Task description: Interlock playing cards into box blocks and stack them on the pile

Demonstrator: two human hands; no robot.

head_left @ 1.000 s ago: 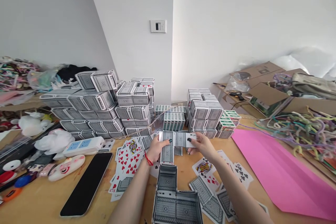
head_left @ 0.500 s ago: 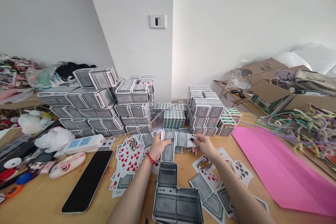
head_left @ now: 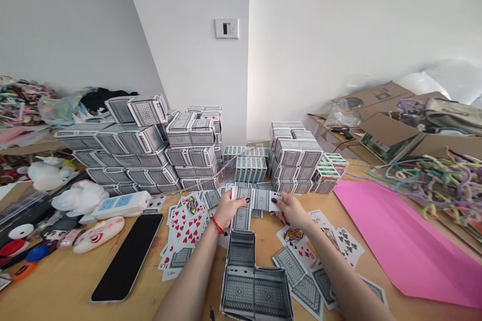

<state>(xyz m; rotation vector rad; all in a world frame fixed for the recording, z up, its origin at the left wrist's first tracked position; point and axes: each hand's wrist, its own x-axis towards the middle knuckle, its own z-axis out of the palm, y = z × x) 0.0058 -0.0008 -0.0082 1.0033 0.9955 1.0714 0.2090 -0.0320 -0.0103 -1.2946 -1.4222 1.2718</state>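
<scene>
My left hand [head_left: 226,209] and my right hand [head_left: 289,209] both pinch a piece made of joined playing cards [head_left: 256,199], patterned backs up, held just above the wooden table [head_left: 60,286]. A strip of that piece hangs down between my hands. My left wrist wears a red string. Right below my hands sits an open box built from cards [head_left: 254,286]. Loose cards [head_left: 184,228] lie fanned face up to the left, and more loose cards [head_left: 320,261] are scattered to the right.
Stacks of card-built blocks [head_left: 150,150] and another stack of blocks [head_left: 295,158] line the back, with green card packs [head_left: 250,168] between. A black phone [head_left: 128,258], a power strip [head_left: 122,204], a pink paper sheet [head_left: 399,241], pipe cleaners [head_left: 433,180] and cardboard boxes [head_left: 391,130] surround the area.
Both hands keep the same hold on the joined cards. The view has tipped slightly, so everything sits a little lower and closer to the back stacks.
</scene>
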